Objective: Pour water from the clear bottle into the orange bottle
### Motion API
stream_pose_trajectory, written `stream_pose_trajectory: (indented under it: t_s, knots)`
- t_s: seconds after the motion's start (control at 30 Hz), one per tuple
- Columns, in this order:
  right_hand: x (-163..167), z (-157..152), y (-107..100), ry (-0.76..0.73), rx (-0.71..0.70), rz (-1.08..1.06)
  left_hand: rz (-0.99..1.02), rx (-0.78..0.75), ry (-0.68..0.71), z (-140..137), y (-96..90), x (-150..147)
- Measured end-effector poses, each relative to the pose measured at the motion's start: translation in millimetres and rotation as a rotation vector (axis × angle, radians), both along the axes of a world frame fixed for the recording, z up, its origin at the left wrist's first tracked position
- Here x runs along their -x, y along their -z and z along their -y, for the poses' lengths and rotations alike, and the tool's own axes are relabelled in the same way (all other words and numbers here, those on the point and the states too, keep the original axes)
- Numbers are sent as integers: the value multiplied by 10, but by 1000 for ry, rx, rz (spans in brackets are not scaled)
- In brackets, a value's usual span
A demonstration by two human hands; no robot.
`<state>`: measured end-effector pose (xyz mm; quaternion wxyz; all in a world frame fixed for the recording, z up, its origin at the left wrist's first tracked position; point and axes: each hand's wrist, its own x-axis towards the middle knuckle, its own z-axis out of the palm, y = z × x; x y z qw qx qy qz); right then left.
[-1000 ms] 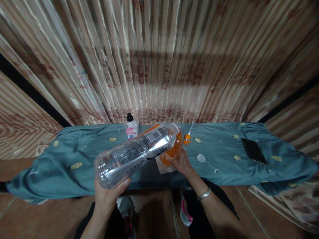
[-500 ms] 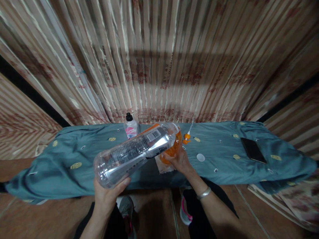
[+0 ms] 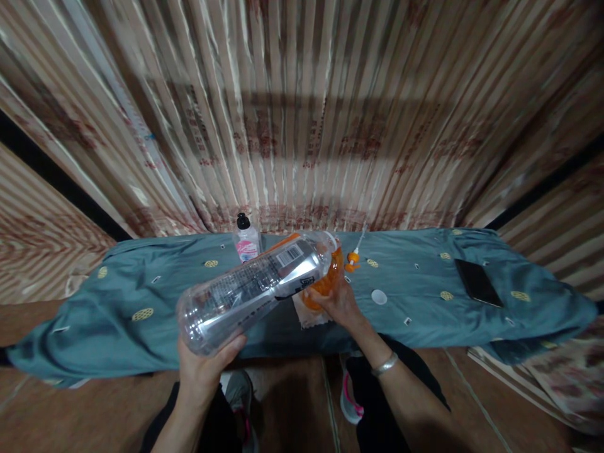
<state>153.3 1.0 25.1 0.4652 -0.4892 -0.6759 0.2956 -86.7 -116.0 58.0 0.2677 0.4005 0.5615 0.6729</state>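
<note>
A large clear plastic bottle [image 3: 245, 292] with a silver and orange label lies tilted in my left hand [image 3: 205, 362], which grips it near its base. Its neck points right, at the top of an orange bottle [image 3: 336, 267]. My right hand [image 3: 337, 302] is wrapped round that orange bottle and steadies it. The large bottle partly hides the orange one, and I cannot tell whether liquid is flowing. Beneath the orange bottle lies a pale cloth or paper [image 3: 309, 318]. An orange pump head [image 3: 352, 259] with a clear tube rests just to the right.
A clear bottle with a black cap and pink label [image 3: 247, 242] stands behind the large bottle. On the teal cloth-covered table [image 3: 415, 314] lie a white round cap [image 3: 379, 297] and, far right, a dark phone [image 3: 478, 283]. A striped curtain [image 3: 302, 126] hangs behind.
Both hands and bottles hold almost the same pose. The whole view has shifted only slightly.
</note>
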Motion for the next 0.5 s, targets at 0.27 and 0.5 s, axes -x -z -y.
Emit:
stream_pose_trajectory:
  t_s: [0.27,0.5]
  knots:
    - [4,6,-12,-14,15,-26,74,19,34,8,35,16]
    - [20,3,-23,3,10,-15,65,34,44,5,12,23]
